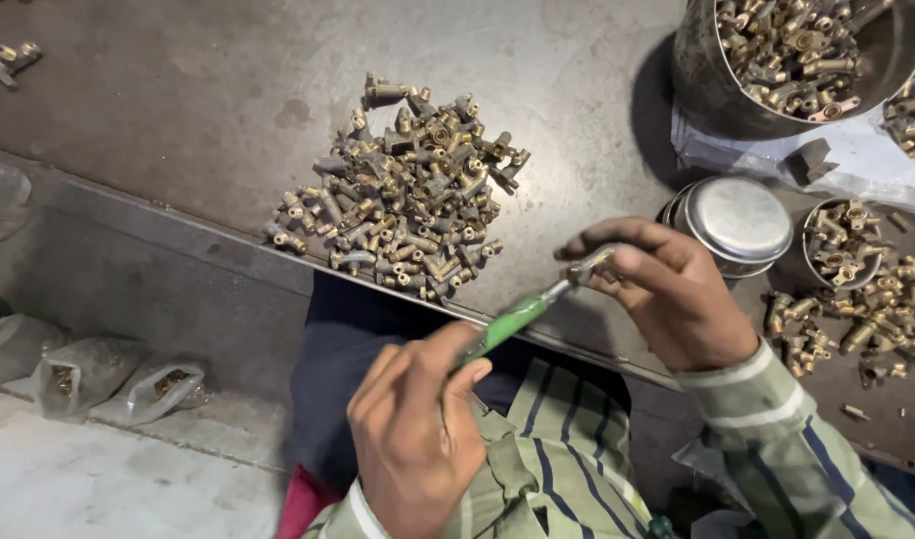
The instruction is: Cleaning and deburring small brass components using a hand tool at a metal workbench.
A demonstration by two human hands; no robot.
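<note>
My left hand (pixel 413 424) grips the green handle of a screwdriver (pixel 507 321), whose metal shaft points up and to the right. The shaft's tip meets a small brass fitting (pixel 589 266) pinched in the fingers of my right hand (pixel 667 289). Both hands hover over the front edge of a dark metal table (pixel 178 110). A heap of similar brass fittings (pixel 403 195) lies on the table just left of my right hand.
A large steel pot of fittings (pixel 792 55) stands at the back right on white paper. A lidded steel tin (pixel 742 222), a small steel cup with fittings (pixel 842 245) and loose fittings (pixel 877 319) sit at the right. Plastic bags (pixel 118 379) lie on the floor, left.
</note>
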